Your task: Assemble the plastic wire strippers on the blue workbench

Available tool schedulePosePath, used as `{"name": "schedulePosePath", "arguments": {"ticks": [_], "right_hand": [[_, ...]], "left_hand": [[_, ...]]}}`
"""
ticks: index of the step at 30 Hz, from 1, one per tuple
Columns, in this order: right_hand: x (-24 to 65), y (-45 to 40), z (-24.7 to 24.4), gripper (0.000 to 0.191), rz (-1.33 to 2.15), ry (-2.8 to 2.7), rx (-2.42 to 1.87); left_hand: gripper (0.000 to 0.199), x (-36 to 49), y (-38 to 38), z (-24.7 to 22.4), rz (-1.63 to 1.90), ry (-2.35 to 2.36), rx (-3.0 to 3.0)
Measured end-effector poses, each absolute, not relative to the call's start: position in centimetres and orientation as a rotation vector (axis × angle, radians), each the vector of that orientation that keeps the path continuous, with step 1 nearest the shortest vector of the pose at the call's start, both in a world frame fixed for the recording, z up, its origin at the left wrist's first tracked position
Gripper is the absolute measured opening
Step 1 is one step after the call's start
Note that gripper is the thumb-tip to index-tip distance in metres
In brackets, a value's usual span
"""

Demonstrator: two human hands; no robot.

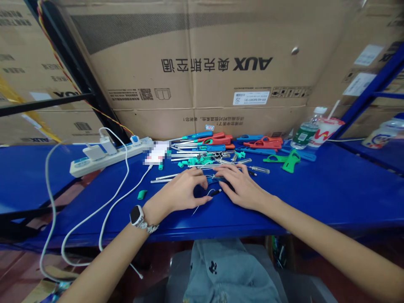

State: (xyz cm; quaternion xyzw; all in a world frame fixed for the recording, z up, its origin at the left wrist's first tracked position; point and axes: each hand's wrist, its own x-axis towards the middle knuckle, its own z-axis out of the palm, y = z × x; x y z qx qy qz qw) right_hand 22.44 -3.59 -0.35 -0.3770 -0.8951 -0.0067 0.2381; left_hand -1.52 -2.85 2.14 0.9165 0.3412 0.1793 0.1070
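On the blue table [331, 202], two bare hands are close together near the front edge. The left hand [191, 189] has its thumb and fingers bent like a letter C, with a gap between them. Its thumb tip is right by a little black stick [216, 192] and a thin white wire [199, 205]. I can't tell if it pinches the wire. The right hand [241, 187] has its fingers bent down over a small blue part [215, 179], which sits between the two hands. Fingers hide some of that part, so I can't tell how tight the right hand's grip is.

Just past the hands is a messy pile of shiny metal rods [166, 178], green plastic bits [202, 160] and a clear handle [260, 169]. Behind them lie red handles [267, 142] and blue handles [198, 135]. One green clip [290, 160] is to the right, and a green cap [142, 195] is near the left wrist, which wears a watch [136, 214].

Over on the left is a white power strip [91, 166] with plugs in it. On the far right, a clear bottle [304, 130] stands beside a red and white cup [326, 128] with a straw. A big cardboard box [205, 33] makes a wall behind everything.
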Motion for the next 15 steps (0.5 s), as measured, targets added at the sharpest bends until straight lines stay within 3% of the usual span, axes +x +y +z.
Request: {"name": "schedulePosePath", "arguments": {"ticks": [3, 9, 15], "right_hand": [[22.7, -3.9, -0.2, 0.017, 0.021, -2.462, -0.925], [23.0, -3.5, -0.6, 0.013, 0.077, -2.431, -0.886], [22.5, -2.7, -0.5, 0.009, -0.111, -2.346, -0.887]], "left_hand": [[0.007, -1.4, -2.6, 2.1, 0.448, 0.989, 2.661], [0.021, -1.7, -1.2, 2.3, 0.622, 1.026, 2.458], [0.026, -1.6, 0.1, 2.5, 0.744, 1.049, 2.244]]}}
